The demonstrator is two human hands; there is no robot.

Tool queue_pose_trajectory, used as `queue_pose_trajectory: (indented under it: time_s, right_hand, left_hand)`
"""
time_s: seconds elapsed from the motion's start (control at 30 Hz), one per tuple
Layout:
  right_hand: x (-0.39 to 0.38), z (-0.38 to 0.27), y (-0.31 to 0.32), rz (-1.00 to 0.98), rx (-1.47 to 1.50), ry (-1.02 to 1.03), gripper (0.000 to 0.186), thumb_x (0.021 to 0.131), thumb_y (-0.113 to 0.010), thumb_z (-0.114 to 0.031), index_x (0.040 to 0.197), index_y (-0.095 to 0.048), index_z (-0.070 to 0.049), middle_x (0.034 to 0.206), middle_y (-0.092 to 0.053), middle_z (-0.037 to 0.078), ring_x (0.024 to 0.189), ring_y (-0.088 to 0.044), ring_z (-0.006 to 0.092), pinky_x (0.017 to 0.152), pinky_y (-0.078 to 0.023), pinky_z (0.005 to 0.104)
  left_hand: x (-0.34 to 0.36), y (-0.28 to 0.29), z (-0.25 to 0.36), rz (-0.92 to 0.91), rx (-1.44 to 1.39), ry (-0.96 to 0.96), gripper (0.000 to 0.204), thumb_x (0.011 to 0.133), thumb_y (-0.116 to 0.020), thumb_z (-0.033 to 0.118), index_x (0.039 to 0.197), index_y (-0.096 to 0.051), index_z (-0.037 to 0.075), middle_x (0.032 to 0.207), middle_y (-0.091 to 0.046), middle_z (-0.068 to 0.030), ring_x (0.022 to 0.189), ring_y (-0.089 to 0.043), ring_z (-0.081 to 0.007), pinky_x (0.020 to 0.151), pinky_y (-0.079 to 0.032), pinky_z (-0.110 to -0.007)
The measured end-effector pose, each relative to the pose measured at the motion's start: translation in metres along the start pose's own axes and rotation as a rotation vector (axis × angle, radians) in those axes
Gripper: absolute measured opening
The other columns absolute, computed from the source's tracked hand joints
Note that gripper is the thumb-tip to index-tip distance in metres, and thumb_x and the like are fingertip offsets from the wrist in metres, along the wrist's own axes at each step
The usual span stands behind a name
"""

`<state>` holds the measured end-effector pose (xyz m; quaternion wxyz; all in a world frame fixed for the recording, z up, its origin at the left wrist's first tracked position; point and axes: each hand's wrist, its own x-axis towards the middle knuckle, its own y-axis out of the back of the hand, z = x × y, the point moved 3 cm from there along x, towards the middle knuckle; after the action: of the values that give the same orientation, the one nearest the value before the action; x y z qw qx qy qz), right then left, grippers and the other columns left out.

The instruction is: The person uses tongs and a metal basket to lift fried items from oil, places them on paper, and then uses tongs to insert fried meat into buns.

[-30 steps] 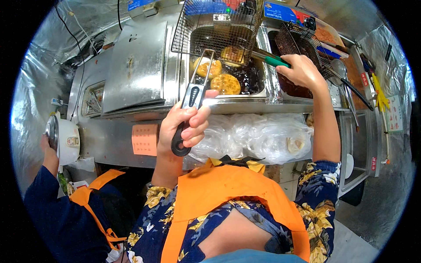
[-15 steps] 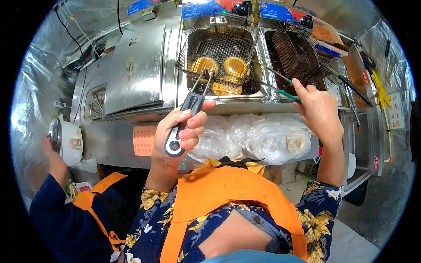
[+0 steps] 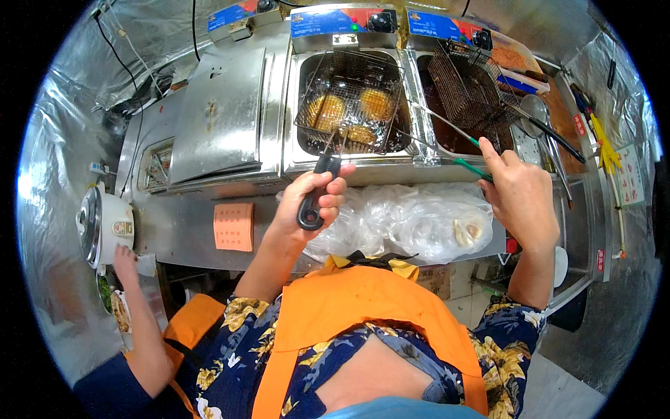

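My left hand (image 3: 296, 206) is closed around the black handle (image 3: 311, 208) of a wire fryer basket (image 3: 349, 70). The basket sits in the middle fryer well (image 3: 302, 84), over dark oil. Three round golden fried patties show through its mesh: one patty (image 3: 326, 113) at left, another patty (image 3: 377, 105) at right and a third patty (image 3: 361, 135) near the handle. Between the fingers of my right hand (image 3: 520, 192) is a pair of metal tongs (image 3: 450, 126) with green grips. The tongs' arms are spread, their tips at the well's right edge.
A second wire basket (image 3: 464, 87) rests at the right fryer well. Clear plastic bags (image 3: 398, 220) lie along the front counter, beside orange paper slips (image 3: 234, 227). At the left, a co-worker's hand (image 3: 125, 262) is by a white rice cooker (image 3: 115, 225). A ladle (image 3: 534, 108) lies far right.
The basket's handle has tipped lower and moved slightly right, and the basket sits deeper in the well. My right hand shifted slightly right and down. The co-worker's hand left the cooker's lid, moving lower.
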<state>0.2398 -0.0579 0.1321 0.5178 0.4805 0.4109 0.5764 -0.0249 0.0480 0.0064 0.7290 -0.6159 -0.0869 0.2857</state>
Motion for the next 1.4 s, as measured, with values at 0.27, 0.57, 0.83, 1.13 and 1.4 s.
queue_pose_trajectory:
  time_s: [0.27, 0.57, 0.83, 1.13, 1.4]
  right_hand:
    - [0.006, -0.005, 0.005, 0.067, 0.101, 0.018, 0.056, 0.080, -0.068, -0.020, 0.131, -0.048, -0.008, 0.079, -0.058, 0.012, 0.063, -0.059, 0.0296, 0.057, -0.047, 0.0392]
    - [0.073, -0.047, -0.076, -0.077, 0.281, 0.084, 0.049, 0.082, -0.065, -0.029, 0.123, -0.052, -0.007, 0.076, -0.065, 0.015, 0.071, -0.063, 0.0337, 0.062, -0.049, 0.0443]
    - [0.103, -0.073, -0.106, -0.192, 0.260, 0.089, 0.032, 0.084, -0.061, -0.028, 0.102, -0.056, -0.002, 0.083, -0.066, 0.018, 0.082, -0.065, 0.0350, 0.071, -0.052, 0.0447]
    - [0.105, -0.081, -0.109, -0.183, 0.269, 0.074, 0.031, 0.082, -0.063, -0.026, 0.104, -0.056, -0.005, 0.078, -0.065, 0.017, 0.079, -0.064, 0.0369, 0.070, -0.050, 0.0467]
    - [0.105, -0.084, -0.107, -0.258, 0.231, 0.064, 0.030, 0.082, -0.063, -0.028, 0.095, -0.057, -0.002, 0.084, -0.066, 0.018, 0.084, -0.065, 0.0361, 0.072, -0.052, 0.0454]
  left_hand:
    - [0.003, 0.001, -0.003, 0.046, 0.019, 0.026, 0.035, 0.092, -0.046, 0.011, 0.122, -0.044, -0.006, 0.078, -0.052, -0.0035, 0.057, -0.048, -0.0073, 0.044, -0.043, -0.021]
    - [0.019, 0.023, -0.010, 0.163, 0.001, 0.066, 0.029, 0.089, -0.049, 0.011, 0.115, -0.049, 0.001, 0.076, -0.051, -0.0018, 0.054, -0.044, -0.0067, 0.043, -0.040, -0.021]
    - [0.020, 0.028, -0.012, 0.166, -0.076, 0.058, 0.028, 0.090, -0.048, 0.012, 0.116, -0.048, 0.001, 0.077, -0.051, -0.0015, 0.055, -0.045, -0.0073, 0.045, -0.041, -0.021]
    - [0.022, 0.032, -0.012, 0.054, -0.091, 0.028, 0.042, 0.097, -0.044, 0.029, 0.122, -0.047, -0.004, 0.089, -0.059, -0.0091, 0.065, -0.059, -0.0137, 0.057, -0.055, -0.027]
    - [-0.012, 0.067, -0.030, -0.037, -0.092, -0.052, 0.032, 0.094, -0.046, 0.023, 0.117, -0.049, 0.001, 0.102, -0.063, -0.0130, 0.081, -0.064, -0.0204, 0.073, -0.056, -0.032]
